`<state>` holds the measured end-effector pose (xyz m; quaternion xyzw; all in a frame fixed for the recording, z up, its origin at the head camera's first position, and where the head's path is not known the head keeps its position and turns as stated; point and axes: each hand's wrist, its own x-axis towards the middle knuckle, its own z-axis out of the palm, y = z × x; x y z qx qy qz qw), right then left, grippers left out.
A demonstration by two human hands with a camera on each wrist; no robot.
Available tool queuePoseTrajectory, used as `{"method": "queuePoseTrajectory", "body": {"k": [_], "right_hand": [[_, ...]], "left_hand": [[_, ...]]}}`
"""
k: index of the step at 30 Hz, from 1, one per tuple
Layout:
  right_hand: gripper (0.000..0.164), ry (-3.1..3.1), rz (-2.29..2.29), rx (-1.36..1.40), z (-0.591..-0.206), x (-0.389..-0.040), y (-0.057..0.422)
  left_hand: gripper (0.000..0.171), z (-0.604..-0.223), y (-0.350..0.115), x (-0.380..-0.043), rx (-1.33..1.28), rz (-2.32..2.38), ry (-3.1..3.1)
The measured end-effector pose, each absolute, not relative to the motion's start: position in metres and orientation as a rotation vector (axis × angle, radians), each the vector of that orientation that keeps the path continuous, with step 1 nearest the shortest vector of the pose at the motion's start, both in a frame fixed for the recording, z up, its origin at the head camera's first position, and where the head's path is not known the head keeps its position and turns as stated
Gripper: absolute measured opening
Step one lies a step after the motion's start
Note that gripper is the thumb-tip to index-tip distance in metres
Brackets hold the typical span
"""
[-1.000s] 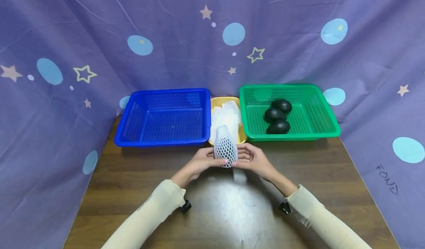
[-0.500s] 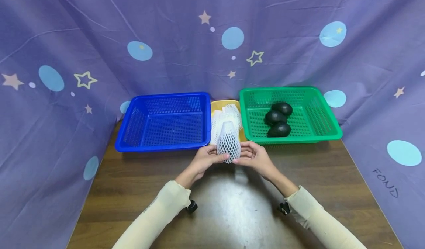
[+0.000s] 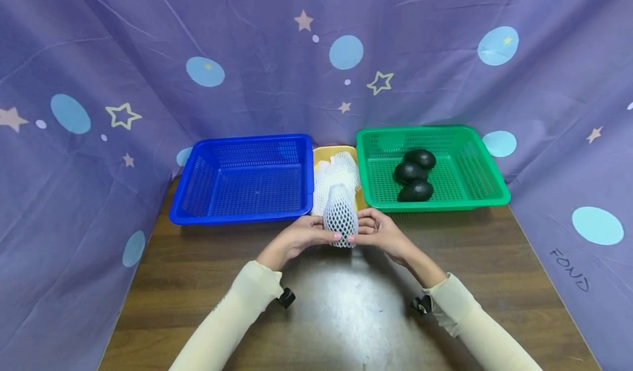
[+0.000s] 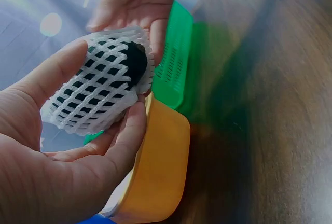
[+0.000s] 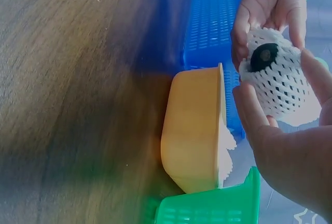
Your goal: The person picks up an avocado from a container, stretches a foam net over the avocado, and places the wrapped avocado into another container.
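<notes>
Between both hands is an avocado inside a white foam net sleeve. Its dark end shows through the sleeve's opening in both wrist views. The left hand grips it from the left, thumb on the near side and fingers behind. From the right, the right hand holds it the same way, with the thumb tips close together. The wrapped fruit is held above the table at the front of a yellow bin. More white foam net sleeves lie in that bin.
A blue basket stands left of the yellow bin. On the right, a green basket holds three bare avocados. A purple patterned curtain hangs behind the wooden table.
The hands and the wrapped avocado have shifted slightly right over the last second. The sleeve's top looks lower than half a second ago. Both hands keep their grip.
</notes>
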<state>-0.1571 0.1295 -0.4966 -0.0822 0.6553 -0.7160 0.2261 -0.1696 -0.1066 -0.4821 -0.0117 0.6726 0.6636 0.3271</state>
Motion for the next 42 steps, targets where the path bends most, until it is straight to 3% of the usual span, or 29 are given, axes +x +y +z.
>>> {"method": "queuePoseTrajectory", "body": {"k": [16,24,28,37,42], "right_hand": [[0.075,1.762,-1.997,-0.213,-0.492,-0.159,0.13],[0.073,1.761,-1.992,-0.181,-0.491,-0.159,0.133],[0.071,1.745,-1.993,-0.152,-0.492,-0.158,0.133],[0.072,1.752,-1.996,-0.13,-0.493,-0.157,0.133],[0.067,1.747,-2.006,-0.138,-0.494,-0.157,0.133]], "left_hand": [[0.065,-0.478,-0.102,-0.175,-0.095,1.758,1.754],[0.076,-0.475,-0.1,-0.174,-0.064,1.748,1.807],[0.068,-0.478,-0.1,-0.173,-0.081,1.749,1.847],[0.032,-0.484,-0.098,-0.17,-0.107,1.867,1.842],[0.024,-0.485,-0.096,-0.167,-0.089,1.902,1.846]]}}
